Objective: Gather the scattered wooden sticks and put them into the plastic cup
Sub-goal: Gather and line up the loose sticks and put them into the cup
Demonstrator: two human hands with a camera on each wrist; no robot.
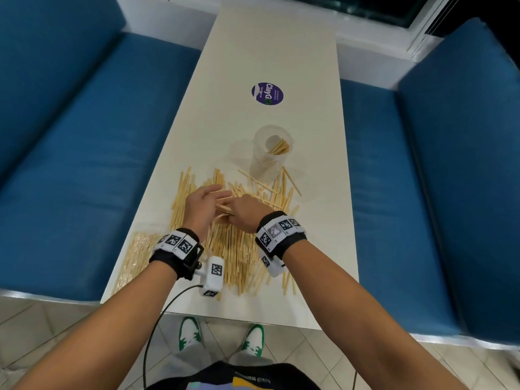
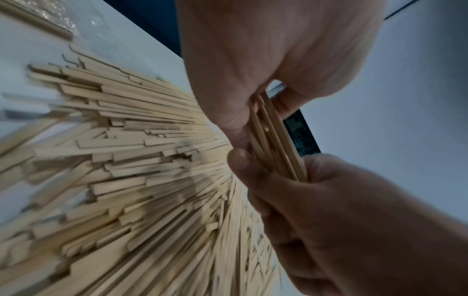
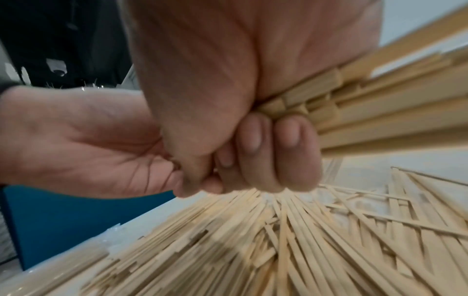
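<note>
Pale wooden sticks (image 1: 236,249) lie scattered in a wide heap on the near half of the white table (image 1: 253,52). The clear plastic cup (image 1: 263,167) stands upright just beyond the heap, with a few sticks (image 1: 279,149) leaning inside. Above the heap my two hands meet on a small bundle of sticks (image 1: 225,209). My right hand (image 1: 247,216) has its fingers curled round one end of the bundle (image 3: 354,112). My left hand (image 1: 206,202) holds the other end (image 2: 276,136) between thumb and nearly straight fingers.
A clear wrapper of more sticks (image 1: 135,257) lies at the table's near left corner. A round purple sticker (image 1: 267,93) sits beyond the cup. Blue benches (image 1: 84,164) flank the table on both sides. A cable hangs off the near edge.
</note>
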